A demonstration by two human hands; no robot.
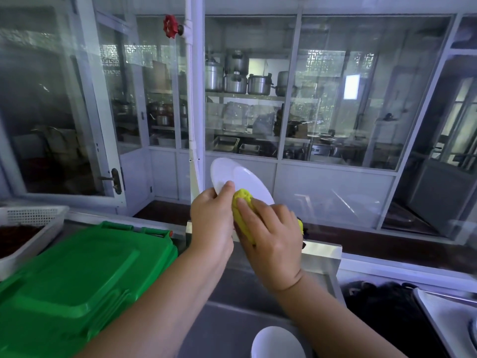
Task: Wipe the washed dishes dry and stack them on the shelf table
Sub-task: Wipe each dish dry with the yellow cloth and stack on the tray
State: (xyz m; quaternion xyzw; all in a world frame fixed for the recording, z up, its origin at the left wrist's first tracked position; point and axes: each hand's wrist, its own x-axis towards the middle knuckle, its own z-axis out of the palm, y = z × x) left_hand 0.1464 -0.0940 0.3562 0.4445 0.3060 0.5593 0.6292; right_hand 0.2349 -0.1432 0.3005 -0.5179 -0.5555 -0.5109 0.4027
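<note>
A white plate [240, 179] is held up, tilted, above the steel sink [232, 293] at the centre of the head view. My left hand [211, 220] grips its lower left rim, thumb on the face. My right hand [271, 233] presses a yellow cloth [242, 215] against the plate's lower face; the plate's bottom edge is hidden behind both hands. A white bowl [277, 343] stands in the sink at the bottom edge of the view.
A green bin lid [77, 280] fills the lower left, a white perforated basket [31, 223] behind it. A steel tray [449, 319] lies at the lower right. A white pipe [193, 99] with a red valve [170, 25] and glass partitions stand ahead.
</note>
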